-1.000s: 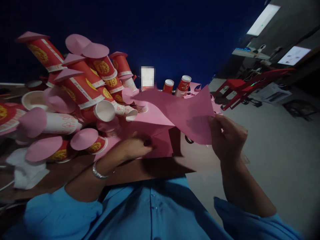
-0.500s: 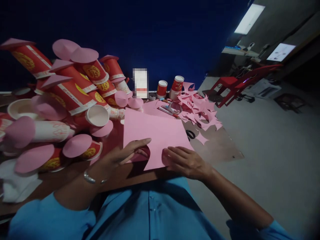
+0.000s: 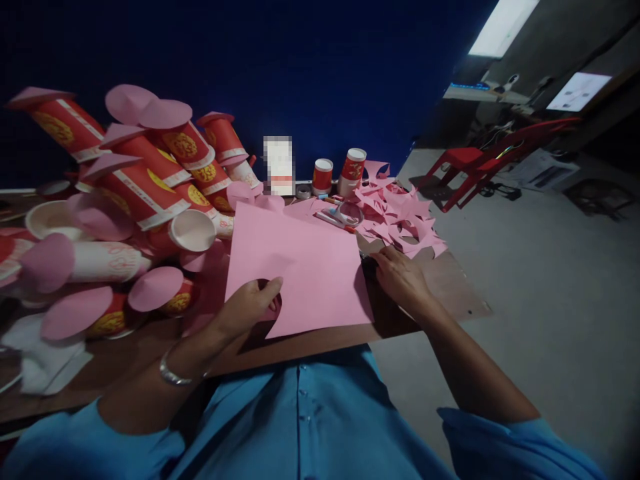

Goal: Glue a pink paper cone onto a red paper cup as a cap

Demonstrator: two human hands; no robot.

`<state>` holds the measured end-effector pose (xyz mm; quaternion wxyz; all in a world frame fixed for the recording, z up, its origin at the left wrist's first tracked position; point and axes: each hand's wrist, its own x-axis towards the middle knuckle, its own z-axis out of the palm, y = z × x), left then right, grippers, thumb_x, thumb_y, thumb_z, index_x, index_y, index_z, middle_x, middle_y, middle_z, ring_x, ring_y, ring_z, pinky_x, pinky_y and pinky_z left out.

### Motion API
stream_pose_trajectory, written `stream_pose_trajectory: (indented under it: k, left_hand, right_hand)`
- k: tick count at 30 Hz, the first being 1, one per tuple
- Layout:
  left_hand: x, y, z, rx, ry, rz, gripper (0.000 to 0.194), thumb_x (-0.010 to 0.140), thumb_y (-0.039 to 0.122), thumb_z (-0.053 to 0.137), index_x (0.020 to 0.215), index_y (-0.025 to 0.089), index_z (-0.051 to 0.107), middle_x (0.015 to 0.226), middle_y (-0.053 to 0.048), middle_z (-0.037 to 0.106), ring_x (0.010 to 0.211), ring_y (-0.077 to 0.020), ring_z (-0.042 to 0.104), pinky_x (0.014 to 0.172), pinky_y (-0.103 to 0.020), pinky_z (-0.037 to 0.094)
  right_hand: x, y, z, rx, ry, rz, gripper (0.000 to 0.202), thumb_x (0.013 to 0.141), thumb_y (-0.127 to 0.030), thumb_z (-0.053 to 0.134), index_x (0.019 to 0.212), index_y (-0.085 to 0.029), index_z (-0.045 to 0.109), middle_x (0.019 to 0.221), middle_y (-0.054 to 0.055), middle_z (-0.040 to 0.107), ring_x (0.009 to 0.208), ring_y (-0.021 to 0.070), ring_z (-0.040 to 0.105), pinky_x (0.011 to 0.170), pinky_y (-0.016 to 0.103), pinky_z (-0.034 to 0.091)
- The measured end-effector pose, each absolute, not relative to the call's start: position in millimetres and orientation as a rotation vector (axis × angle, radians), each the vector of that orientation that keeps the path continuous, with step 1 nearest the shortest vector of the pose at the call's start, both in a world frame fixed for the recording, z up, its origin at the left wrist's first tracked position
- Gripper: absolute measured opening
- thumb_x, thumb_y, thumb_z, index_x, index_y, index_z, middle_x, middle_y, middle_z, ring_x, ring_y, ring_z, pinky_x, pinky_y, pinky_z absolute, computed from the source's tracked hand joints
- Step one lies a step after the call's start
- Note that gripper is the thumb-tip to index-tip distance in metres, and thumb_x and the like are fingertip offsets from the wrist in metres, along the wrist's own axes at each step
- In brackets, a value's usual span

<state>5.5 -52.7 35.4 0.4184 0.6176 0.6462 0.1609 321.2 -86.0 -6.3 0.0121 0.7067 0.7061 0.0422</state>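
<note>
A large pink paper sheet [image 3: 315, 273] lies toward the table's front edge, with a curved notch in its near-left side. My left hand [image 3: 247, 307] grips the sheet by that notch, thumb on top and the other fingers partly hidden beneath. Just right of the sheet, my right hand [image 3: 403, 277] is closed over the black-handled scissors [image 3: 369, 265], which its fingers mostly cover. Pink paper offcuts [image 3: 400, 213] are heaped beyond my right hand.
Red and white paper cups [image 3: 145, 193] with pink cone tops are piled at the left. Behind the sheet stand two red-and-white cups [image 3: 323, 177], pens [image 3: 330, 220], a tape roll [image 3: 350, 213] and a blurred-out upright panel [image 3: 279, 165]. A red chair [image 3: 463, 160] stands at the right.
My right hand has left the sheet's near edge and moved right and away from me onto the scissors. The sheet and my left hand have shifted slightly left.
</note>
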Motion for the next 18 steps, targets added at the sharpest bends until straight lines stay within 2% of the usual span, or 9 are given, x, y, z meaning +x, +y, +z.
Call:
stream_pose_trajectory:
  k: [2, 5, 6, 8, 10, 13, 15, 18]
  left_hand:
    - [5, -55, 29, 1.519, 1.59, 0.388, 0.045, 0.08, 0.055, 0.053, 0.047, 0.025, 0.057, 0.058, -0.008, 0.067, 0.066, -0.0236, 0.062, 0.071, -0.033, 0.05]
    - [6, -65, 12, 1.366, 1.425, 0.342, 0.048, 0.079, 0.062, 0.053, 0.055, 0.022, 0.061, 0.059, -0.007, 0.064, 0.062, -0.0214, 0.059, 0.064, -0.032, 0.047]
    - [7, -69, 8, 1.32, 1.411, 0.337, 0.05, 0.078, 0.067, 0.054, 0.056, 0.022, 0.059, 0.057, -0.005, 0.061, 0.059, -0.0202, 0.055, 0.06, -0.032, 0.044]
    - [12, -76, 3, 1.355, 1.518, 0.379, 0.054, 0.071, 0.073, 0.062, 0.052, 0.025, 0.044, 0.05, 0.002, 0.044, 0.054, -0.0153, 0.041, 0.054, -0.03, 0.034]
    - [17, -81, 1, 1.445, 1.582, 0.378, 0.054, 0.07, 0.07, 0.069, 0.056, 0.025, 0.042, 0.054, 0.005, 0.038, 0.056, -0.013, 0.034, 0.054, -0.028, 0.029]
    - [27, -83, 5, 1.568, 1.612, 0.161, 0.06, 0.075, 0.064, 0.07, 0.05, 0.025, 0.032, 0.052, 0.006, 0.028, 0.053, -0.0109, 0.026, 0.054, -0.03, 0.022]
    - [32, -86, 11, 1.598, 1.613, 0.006, 0.065, 0.081, 0.062, 0.066, 0.044, 0.026, 0.027, 0.047, 0.006, 0.024, 0.048, -0.0113, 0.025, 0.053, -0.031, 0.021]
    - [36, -92, 24, 1.576, 1.593, -0.015, 0.067, 0.083, 0.065, 0.063, 0.038, 0.027, 0.032, 0.038, 0.002, 0.029, 0.043, -0.0149, 0.033, 0.053, -0.032, 0.024]
  right_hand:
    - [319, -89, -3, 2.231, 2.162, 0.097, 0.035, 0.098, -0.011, 0.051, 0.126, -0.013, 0.073, 0.123, 0.015, 0.072, 0.112, 0.0277, 0.067, 0.091, 0.034, 0.05]
    - [315, -95, 1, 2.234, 2.144, 0.046, 0.033, 0.099, -0.02, 0.055, 0.127, -0.015, 0.071, 0.125, 0.015, 0.071, 0.116, 0.029, 0.066, 0.094, 0.035, 0.05]
    - [313, -96, 2, 2.224, 2.136, 0.034, 0.033, 0.099, -0.022, 0.056, 0.128, -0.016, 0.071, 0.126, 0.015, 0.071, 0.117, 0.03, 0.066, 0.094, 0.036, 0.05]
    - [310, -96, 4, 2.198, 2.096, 0.011, 0.036, 0.098, -0.022, 0.058, 0.132, -0.015, 0.069, 0.127, 0.016, 0.071, 0.121, 0.0317, 0.065, 0.097, 0.037, 0.049]
    - [308, -94, 5, 2.175, 2.045, -0.01, 0.04, 0.097, -0.018, 0.056, 0.136, -0.014, 0.066, 0.128, 0.017, 0.071, 0.124, 0.0319, 0.065, 0.1, 0.038, 0.048]
    - [306, -91, 8, 2.152, 1.988, -0.039, 0.043, 0.097, -0.014, 0.053, 0.138, -0.013, 0.064, 0.127, 0.018, 0.072, 0.121, 0.0308, 0.068, 0.099, 0.037, 0.049]
    - [308, -91, 8, 2.155, 1.965, -0.038, 0.042, 0.096, -0.014, 0.053, 0.136, -0.012, 0.066, 0.124, 0.018, 0.073, 0.116, 0.0307, 0.07, 0.093, 0.036, 0.051]
    - [319, -97, 1, 2.228, 1.981, 0.031, 0.04, 0.095, -0.014, 0.055, 0.132, -0.013, 0.069, 0.123, 0.019, 0.074, 0.107, 0.0309, 0.073, 0.083, 0.036, 0.053]
